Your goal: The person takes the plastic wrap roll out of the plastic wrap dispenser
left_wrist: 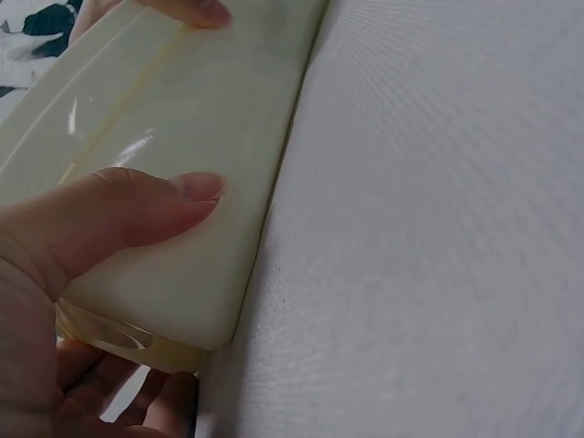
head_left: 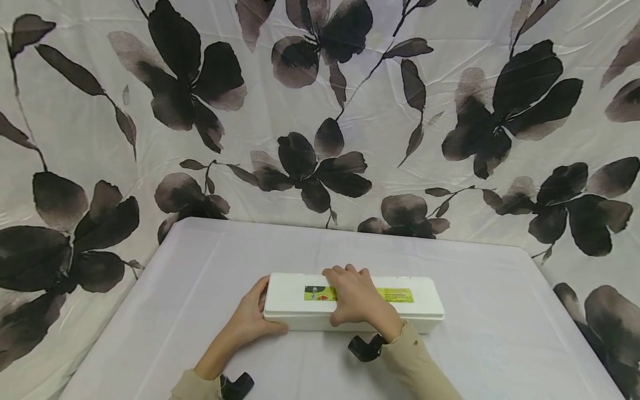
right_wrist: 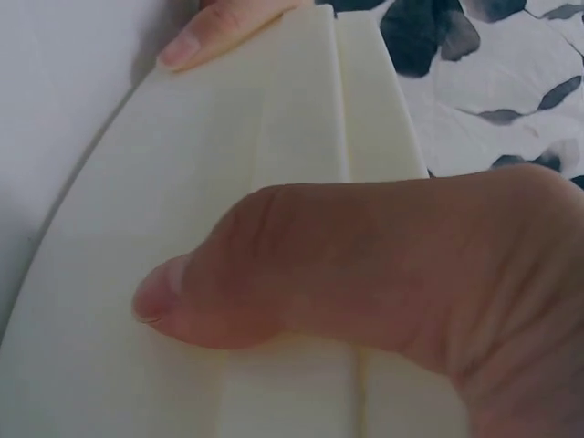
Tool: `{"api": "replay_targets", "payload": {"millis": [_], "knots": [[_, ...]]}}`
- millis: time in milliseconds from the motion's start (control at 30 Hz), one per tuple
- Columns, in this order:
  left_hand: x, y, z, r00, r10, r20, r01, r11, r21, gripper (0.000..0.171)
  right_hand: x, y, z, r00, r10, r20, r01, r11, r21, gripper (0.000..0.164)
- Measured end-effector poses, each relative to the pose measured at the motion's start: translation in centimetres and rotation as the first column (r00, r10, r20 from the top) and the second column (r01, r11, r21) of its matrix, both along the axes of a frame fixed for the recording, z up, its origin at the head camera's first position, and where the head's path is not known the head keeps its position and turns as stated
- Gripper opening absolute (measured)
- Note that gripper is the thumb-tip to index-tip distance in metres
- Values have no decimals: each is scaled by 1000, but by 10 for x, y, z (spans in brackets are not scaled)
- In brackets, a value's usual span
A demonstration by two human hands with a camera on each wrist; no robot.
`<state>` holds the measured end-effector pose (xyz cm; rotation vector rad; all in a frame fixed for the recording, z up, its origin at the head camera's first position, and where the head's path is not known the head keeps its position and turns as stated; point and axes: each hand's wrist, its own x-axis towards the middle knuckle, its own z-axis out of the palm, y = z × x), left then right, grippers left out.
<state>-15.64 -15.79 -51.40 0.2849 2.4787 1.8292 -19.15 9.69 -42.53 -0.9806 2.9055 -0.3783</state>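
Observation:
A long white plastic box (head_left: 285,303) with a lid lies across the table, and a yellow-green label (head_left: 395,295) runs along its top. At the box's left end my left hand (head_left: 250,316) grips it, thumb along the front wall and fingers round the end. Over the lid lies my right hand (head_left: 356,297), its fingers reaching the back edge and its thumb pressing the front wall, covering part of the label. The left wrist view shows the left thumb (left_wrist: 128,214) flat against the box's side. In the right wrist view the right thumb (right_wrist: 274,265) crosses the lid's rim.
A white cloth covers the table (head_left: 200,278). Behind it hangs a white curtain (head_left: 400,166) with dark flowers. Black devices (head_left: 366,348) are strapped at both wrists, below the beige sleeves (head_left: 417,361).

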Motion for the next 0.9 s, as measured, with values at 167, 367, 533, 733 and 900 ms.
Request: {"api": "replay_targets", "payload": {"millis": [167,367,533,733,900], "knots": [[1,1,1,1000,7,-7,-7,1000,10,112,-2,0,0,1000,0,15,0,1000,-15,85],[2,-1,1,999,25,-41,-26,1000,-16,110,0,-2,0,1000,-16,19,17,999,-33,84],[2,-4,-1,995,-33,-96,31,999,-22,109,-4,6,17,992,-3,123,18,992,-123,78],[0,-10,-2,987,-77,-140,79,997,9,109,-8,11,40,984,48,171,-21,988,-154,74],[-2,-8,-5,973,-101,-209,94,995,-44,109,-8,7,49,991,38,126,-24,993,-113,77]]}}
